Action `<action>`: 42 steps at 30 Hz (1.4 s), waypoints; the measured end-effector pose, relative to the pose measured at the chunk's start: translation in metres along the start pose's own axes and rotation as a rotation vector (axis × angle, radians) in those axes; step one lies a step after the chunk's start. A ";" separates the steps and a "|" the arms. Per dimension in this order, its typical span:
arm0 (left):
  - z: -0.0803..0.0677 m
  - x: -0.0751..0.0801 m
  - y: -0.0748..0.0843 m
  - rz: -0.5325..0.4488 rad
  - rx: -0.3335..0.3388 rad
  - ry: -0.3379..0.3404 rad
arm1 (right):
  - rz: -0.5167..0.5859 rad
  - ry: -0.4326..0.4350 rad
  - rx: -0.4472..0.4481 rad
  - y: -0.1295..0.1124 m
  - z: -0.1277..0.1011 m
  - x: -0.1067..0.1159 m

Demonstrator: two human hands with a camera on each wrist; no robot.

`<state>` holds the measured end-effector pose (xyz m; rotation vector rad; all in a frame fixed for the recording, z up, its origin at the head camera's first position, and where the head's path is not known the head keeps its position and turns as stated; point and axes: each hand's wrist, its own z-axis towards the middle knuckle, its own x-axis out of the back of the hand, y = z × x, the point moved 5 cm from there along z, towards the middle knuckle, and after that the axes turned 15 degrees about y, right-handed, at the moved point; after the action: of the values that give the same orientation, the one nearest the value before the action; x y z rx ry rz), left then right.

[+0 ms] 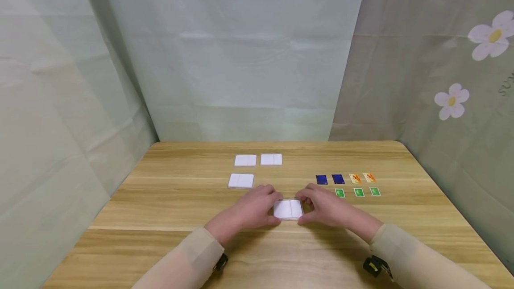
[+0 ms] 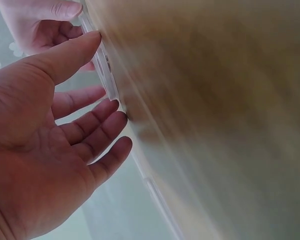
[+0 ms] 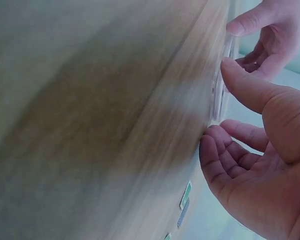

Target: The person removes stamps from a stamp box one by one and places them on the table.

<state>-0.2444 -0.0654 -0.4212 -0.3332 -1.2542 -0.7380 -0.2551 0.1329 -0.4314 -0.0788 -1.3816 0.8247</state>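
A flat clear plastic case [image 1: 287, 209] with white inside, crossed by a thin line, lies on the wooden table between both hands. The left hand [image 1: 254, 206] holds its left end, thumb at the near corner and index finger at the far one. At the right end the right hand [image 1: 327, 205] holds the case the same way, its other fingers curled beneath the palm. From the side, the left wrist view shows the case's thin edge [image 2: 106, 75] between thumb and fingers. The right wrist view shows the right thumb [image 3: 240, 82] against that edge too.
Three similar white cases [image 1: 241, 180] lie farther back, left of centre. To the right, small square cards stand in two rows: dark blue cards [image 1: 338, 179], orange-patterned cards [image 1: 355, 178] and green cards [image 1: 359, 192]. Cloth curtains [image 1: 241, 57] surround the table.
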 end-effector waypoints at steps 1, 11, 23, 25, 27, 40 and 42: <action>-0.001 0.000 0.001 0.001 -0.003 0.005 | -0.002 0.001 0.003 -0.001 -0.001 0.001; -0.018 0.006 0.010 0.021 -0.031 0.026 | -0.094 0.053 0.058 -0.012 -0.021 0.006; -0.037 0.013 0.027 0.077 -0.096 0.016 | -0.150 0.055 0.191 -0.023 -0.052 0.008; -0.040 0.014 0.030 0.094 -0.104 0.011 | -0.158 0.062 0.214 -0.024 -0.055 0.007; -0.043 0.013 0.033 0.111 -0.108 0.001 | -0.165 0.068 0.228 -0.025 -0.058 0.007; -0.054 0.012 0.044 0.227 -0.160 -0.018 | -0.243 0.021 0.183 -0.028 -0.067 0.001; -0.055 0.013 0.044 0.239 -0.172 -0.009 | -0.248 0.022 0.186 -0.028 -0.068 0.002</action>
<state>-0.1733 -0.0703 -0.4190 -0.6167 -1.1380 -0.6396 -0.1819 0.1408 -0.4316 0.2234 -1.2583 0.7375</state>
